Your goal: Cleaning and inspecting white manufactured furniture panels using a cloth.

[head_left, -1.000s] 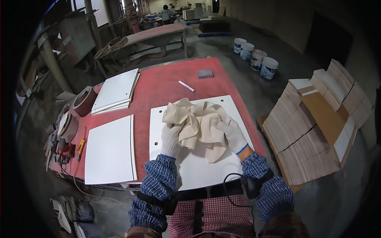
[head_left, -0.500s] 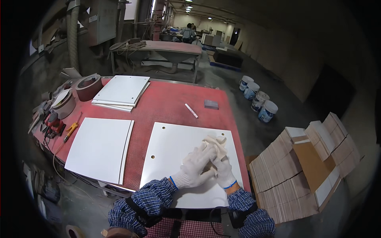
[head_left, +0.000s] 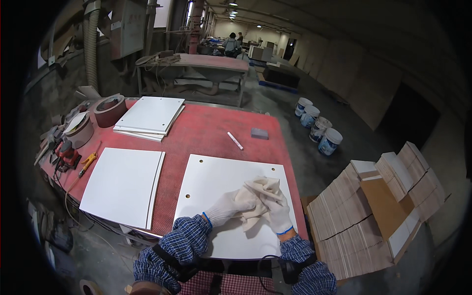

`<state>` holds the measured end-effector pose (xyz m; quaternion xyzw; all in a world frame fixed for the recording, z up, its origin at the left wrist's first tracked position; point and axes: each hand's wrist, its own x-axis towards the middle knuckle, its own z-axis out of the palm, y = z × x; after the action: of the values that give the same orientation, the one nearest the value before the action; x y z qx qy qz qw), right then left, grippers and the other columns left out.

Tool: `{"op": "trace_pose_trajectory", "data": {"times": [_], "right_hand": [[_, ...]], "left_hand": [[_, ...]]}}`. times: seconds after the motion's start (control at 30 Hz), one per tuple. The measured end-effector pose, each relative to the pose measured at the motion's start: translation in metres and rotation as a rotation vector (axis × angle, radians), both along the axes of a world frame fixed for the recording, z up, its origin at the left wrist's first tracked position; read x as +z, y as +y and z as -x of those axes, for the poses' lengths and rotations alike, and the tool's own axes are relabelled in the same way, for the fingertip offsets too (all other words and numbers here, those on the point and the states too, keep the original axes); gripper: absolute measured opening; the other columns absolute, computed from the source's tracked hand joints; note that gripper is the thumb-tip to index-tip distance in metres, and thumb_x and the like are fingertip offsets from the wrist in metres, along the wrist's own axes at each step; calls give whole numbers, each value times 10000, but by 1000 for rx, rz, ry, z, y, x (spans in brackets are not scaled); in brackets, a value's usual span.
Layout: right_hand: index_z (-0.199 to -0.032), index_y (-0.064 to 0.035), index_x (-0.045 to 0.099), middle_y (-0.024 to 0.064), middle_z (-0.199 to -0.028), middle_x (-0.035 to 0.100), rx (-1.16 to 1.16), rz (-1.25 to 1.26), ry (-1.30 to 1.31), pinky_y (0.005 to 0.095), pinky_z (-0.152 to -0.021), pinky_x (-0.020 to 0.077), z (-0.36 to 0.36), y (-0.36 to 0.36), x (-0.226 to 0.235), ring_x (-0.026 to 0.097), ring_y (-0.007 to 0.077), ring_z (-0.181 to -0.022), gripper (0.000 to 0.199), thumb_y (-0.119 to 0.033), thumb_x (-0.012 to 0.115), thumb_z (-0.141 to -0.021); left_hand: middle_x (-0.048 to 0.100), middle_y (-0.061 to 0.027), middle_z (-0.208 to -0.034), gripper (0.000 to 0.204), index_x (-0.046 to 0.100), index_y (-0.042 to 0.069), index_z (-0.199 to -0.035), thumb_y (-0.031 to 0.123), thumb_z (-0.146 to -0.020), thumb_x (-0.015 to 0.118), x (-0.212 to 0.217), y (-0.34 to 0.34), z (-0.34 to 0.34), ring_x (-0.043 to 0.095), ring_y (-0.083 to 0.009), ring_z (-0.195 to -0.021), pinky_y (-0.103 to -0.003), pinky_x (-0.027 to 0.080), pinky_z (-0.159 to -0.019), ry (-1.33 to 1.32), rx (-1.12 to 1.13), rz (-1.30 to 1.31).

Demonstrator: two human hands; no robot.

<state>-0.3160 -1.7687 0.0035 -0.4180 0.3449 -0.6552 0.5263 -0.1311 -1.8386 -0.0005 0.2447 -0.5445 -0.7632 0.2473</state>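
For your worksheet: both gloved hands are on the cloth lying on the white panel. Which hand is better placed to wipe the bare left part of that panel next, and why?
Probably the left hand. It rests on the cloth's left side, next to the bare area of the white panel; the right hand sits nearer the panel's right edge.

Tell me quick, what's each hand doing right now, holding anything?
Left hand: gloved, closed on the beige cloth lying on the white panel.
Right hand: gloved, gripping the same cloth from its other side.

Cloth [head_left: 258,199] bunched smaller vs 1 s ago; both hands w/ it now at panel [head_left: 221,177] right-ctr.
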Motion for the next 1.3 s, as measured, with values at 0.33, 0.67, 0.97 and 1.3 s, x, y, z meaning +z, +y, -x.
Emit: {"op": "trace_pose_trajectory", "data": {"times": [0.33, 0.67, 0.97, 1.3], "right_hand": [[-1575, 34, 267, 200, -1589, 368, -415, 233, 554, 350, -1156, 381, 0, 0, 1, 417, 237, -1441, 731, -111, 649, -969], [-1582, -29, 289, 101, -1471, 498, 250, -58, 78, 341, -1112, 431, 4, 2, 5, 503, 197, -1347, 870, -450, 709, -947], [-1561, -66, 320, 110, -1430, 534, 290, -84, -97, 370, -1077, 485, 19, -2, -16, 539, 227, -1318, 887, -447, 768, -897], [-1445, -64, 479, 97, -1342, 604, 350, -133, -169, 441, -996, 541, 13, -3, -16, 604, 250, -1228, 547, -244, 701, -979]], "left_hand": [[690, -54, -1123, 425, 621, -15, -1286, 198, -939, 743, 0, 1, 0, 659, -124, -980, -278, 552, -850, -8, 345, 53], [648, -81, -1258, 475, 555, -17, -1358, 119, -937, 728, 4, 4, -6, 645, -151, -1113, -304, 526, -977, 99, 108, 22], [643, -76, -1264, 532, 529, -26, -1391, 100, -915, 730, 6, 6, -9, 629, -151, -1138, -312, 505, -1003, 151, 78, 70], [609, -138, -1340, 678, 474, 16, -1478, 170, -892, 777, 8, 7, -4, 582, -194, -1231, -336, 461, -1071, 86, 230, 307]]}}
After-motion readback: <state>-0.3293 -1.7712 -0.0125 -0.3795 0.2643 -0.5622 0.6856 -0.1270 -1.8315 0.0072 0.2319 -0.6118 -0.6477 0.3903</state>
